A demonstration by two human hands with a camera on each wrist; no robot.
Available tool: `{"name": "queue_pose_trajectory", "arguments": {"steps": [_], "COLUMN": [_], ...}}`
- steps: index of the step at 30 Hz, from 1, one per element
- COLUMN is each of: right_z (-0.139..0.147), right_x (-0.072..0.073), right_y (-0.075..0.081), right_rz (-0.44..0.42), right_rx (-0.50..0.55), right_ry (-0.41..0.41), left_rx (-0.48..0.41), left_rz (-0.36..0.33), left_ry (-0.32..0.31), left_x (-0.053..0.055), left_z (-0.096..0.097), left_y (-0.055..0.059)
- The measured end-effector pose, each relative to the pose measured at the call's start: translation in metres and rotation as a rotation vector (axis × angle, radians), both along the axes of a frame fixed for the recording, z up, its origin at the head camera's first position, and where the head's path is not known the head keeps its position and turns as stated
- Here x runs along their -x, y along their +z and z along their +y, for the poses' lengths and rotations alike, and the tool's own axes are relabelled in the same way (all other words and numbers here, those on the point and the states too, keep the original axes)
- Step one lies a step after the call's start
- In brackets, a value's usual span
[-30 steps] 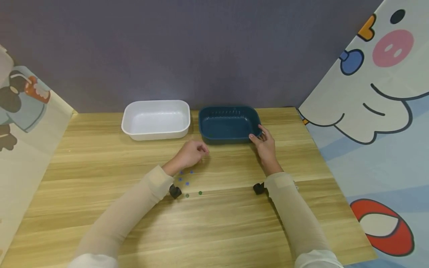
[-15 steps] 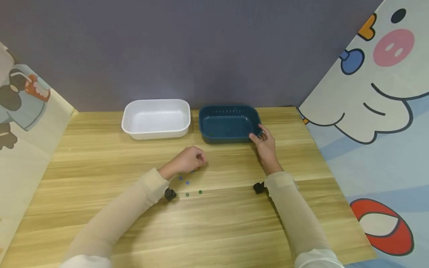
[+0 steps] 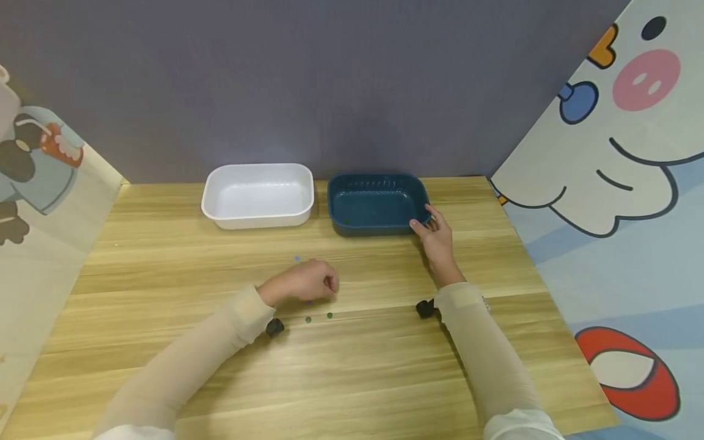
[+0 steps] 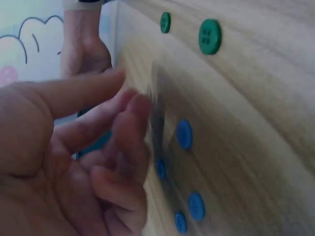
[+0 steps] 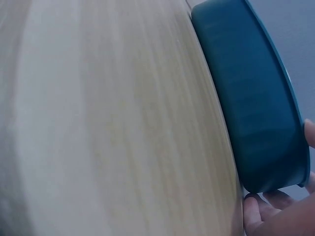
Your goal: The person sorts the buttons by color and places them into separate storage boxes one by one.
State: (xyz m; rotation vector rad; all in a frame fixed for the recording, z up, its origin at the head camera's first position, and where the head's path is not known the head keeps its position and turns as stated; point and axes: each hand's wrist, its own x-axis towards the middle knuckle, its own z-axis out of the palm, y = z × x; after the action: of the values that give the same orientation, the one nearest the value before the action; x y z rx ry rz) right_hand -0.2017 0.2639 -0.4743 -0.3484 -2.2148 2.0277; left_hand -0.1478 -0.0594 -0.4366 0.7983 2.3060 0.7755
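Note:
My left hand (image 3: 313,281) hovers low over the table among small buttons, its fingers loosely bent. In the left wrist view the thumb stands apart from the fingertips, with nothing visible between them. Several blue buttons (image 4: 184,134) lie flat beside the fingers; from the head view the hand covers most of them. Two green buttons (image 4: 210,37) lie nearer my body. My right hand (image 3: 438,244) grips the front right corner of a dark teal tray (image 3: 379,231), thumb at the rim and fingers round the outer side. A small green spot (image 3: 347,221) shows inside that tray.
A white tray (image 3: 258,222) stands left of the teal one, near the grey back wall (image 3: 330,85). The wooden table (image 3: 352,379) runs between printed side panels. A black wrist camera (image 3: 275,327) sits under my left wrist.
My left hand has moved back from near the teal tray's front toward my body, down to the buttons. My right hand has stayed at the tray's corner.

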Motion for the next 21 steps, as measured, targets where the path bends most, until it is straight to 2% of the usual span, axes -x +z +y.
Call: {"name": "queue_pose_trajectory", "arguments": {"steps": [2,5,14,21], "right_z": [0.000,0.000,0.000,-0.001], "right_x": [0.000,0.000,0.000,0.001], "right_y": [-0.001,-0.001,-0.002,-0.001], "right_rz": [0.001,0.001,0.014,0.022], "right_rx": [0.003,0.000,0.016,0.021], "right_ry": [0.000,-0.003,-0.005,0.001], "left_rx": [0.033,0.078,0.145,0.189], "left_rz": [0.020,0.062,0.096,0.166], "left_ry": [-0.051,-0.090,-0.106,-0.108], "left_x": [-0.003,-0.007,-0.018,-0.026], "left_z": [0.000,0.001,0.005,0.007], "left_y": [-0.001,0.000,0.002,0.003]}}
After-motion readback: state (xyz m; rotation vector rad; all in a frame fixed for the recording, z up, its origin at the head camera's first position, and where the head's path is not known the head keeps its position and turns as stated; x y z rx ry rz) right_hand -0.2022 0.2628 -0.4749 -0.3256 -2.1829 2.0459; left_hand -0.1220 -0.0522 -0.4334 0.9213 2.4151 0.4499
